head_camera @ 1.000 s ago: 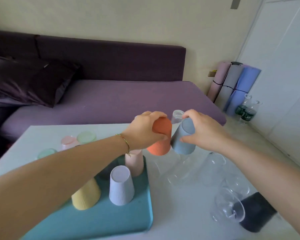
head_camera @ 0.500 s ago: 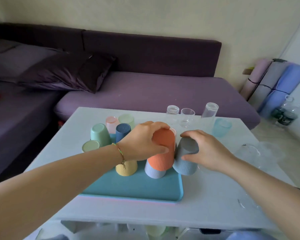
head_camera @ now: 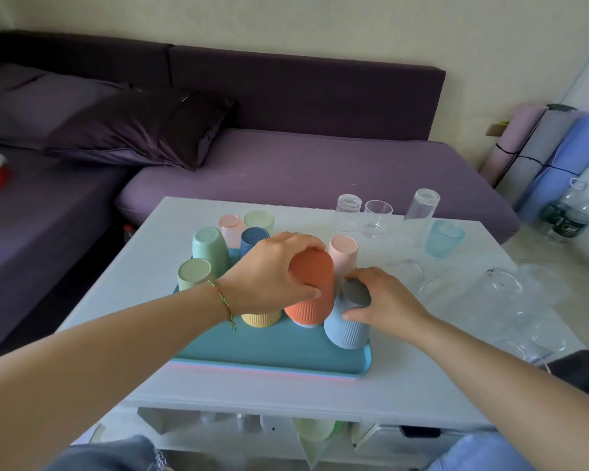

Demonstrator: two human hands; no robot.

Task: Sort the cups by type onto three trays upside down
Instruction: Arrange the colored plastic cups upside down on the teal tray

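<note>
Both ribbed cups have sunk lower toward the teal tray [head_camera: 252,351]. Left hand [head_camera: 269,277] has a closed grip on the inverted orange cup [head_camera: 312,283]; right hand [head_camera: 388,300] clasps the blue cup [head_camera: 347,329], rim near the tray's right corner on the table [head_camera: 405,379]. Placement is under way; next, likely, seat rims flat, then release.

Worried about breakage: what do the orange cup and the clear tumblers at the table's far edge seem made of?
Orange cup: probably matte plastic; opaque, ribbed lower wall, no glare. Clear tumblers: glass or clear plastic, see-through with bright rims; cannot tell which.
</note>
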